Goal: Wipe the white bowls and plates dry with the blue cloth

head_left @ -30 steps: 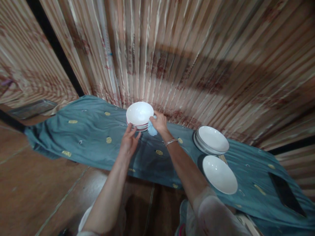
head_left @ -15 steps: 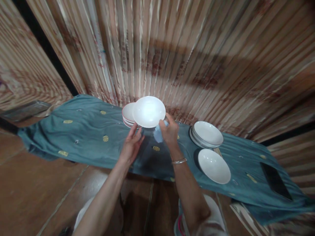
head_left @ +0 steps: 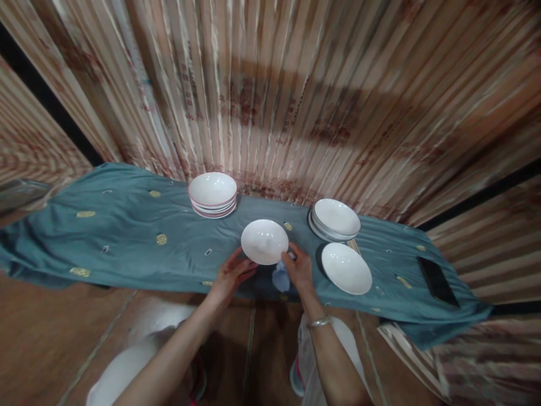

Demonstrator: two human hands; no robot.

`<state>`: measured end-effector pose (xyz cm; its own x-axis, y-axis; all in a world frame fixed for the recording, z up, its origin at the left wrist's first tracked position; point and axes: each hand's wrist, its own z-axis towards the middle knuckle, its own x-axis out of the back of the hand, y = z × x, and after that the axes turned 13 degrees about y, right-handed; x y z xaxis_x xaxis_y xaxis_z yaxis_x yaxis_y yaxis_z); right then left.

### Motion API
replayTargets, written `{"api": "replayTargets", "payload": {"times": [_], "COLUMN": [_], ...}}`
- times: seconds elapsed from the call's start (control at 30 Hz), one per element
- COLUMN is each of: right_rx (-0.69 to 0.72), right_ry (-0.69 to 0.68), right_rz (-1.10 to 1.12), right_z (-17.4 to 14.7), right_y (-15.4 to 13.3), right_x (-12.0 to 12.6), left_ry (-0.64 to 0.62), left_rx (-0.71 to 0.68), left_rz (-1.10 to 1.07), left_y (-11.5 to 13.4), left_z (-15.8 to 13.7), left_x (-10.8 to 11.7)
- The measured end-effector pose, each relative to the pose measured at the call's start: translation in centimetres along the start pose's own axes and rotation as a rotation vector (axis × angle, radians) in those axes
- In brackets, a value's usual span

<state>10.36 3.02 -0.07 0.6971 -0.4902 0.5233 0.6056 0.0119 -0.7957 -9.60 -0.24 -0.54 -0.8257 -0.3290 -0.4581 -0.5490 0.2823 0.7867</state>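
Note:
A shallow white bowl [head_left: 265,242] is held over the front middle of the table, tilted toward me. At its lower left edge my left hand [head_left: 231,276] grips it, with the thumb by the rim and the fingers partly underneath. My right hand [head_left: 299,268] is closed at the lower right rim, pinching a light blue cloth [head_left: 281,277] against the bowl. The cloth hangs below those fingers. To the right lies another white bowl [head_left: 347,269], apart from my hand.
Red-rimmed white bowls [head_left: 212,190] are stacked at the back left. A second stack of white bowls [head_left: 337,219] stands at the back right. A black phone-like slab [head_left: 438,282] lies farther right on the green patterned cloth [head_left: 127,237]. Behind hangs a pleated curtain [head_left: 253,101].
Both hands have brought the bowl down and nearer, away from the red-rimmed stack it partly covered. The whole view has shifted, with the right-hand bowls now farther left.

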Motion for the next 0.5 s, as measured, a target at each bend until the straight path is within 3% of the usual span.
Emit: {"api": "replayTargets", "payload": {"times": [0.1, 0.23, 0.33, 0.5], "right_rx": [-0.006, 0.105, 0.163, 0.348], "right_ry": [-0.069, -0.105, 0.013, 0.185], "right_rz": [-0.007, -0.124, -0.174, 0.020], "right_z": [-0.4, -0.1, 0.7, 2.8], "right_y": [0.7, 0.2, -1.1, -3.5], "right_x": [0.2, 1.2, 2.3, 1.5], "left_ry": [0.008, 0.035, 0.055, 0.118], "left_rx": [-0.026, -0.054, -0.076, -0.110], "left_rz": [0.057, 0.098, 0.125, 0.133], "left_y": [-0.5, -0.7, -0.8, -1.0], "left_z": [0.1, 1.0, 1.8, 2.4], "left_x": [0.2, 0.2, 0.2, 0.1]}}
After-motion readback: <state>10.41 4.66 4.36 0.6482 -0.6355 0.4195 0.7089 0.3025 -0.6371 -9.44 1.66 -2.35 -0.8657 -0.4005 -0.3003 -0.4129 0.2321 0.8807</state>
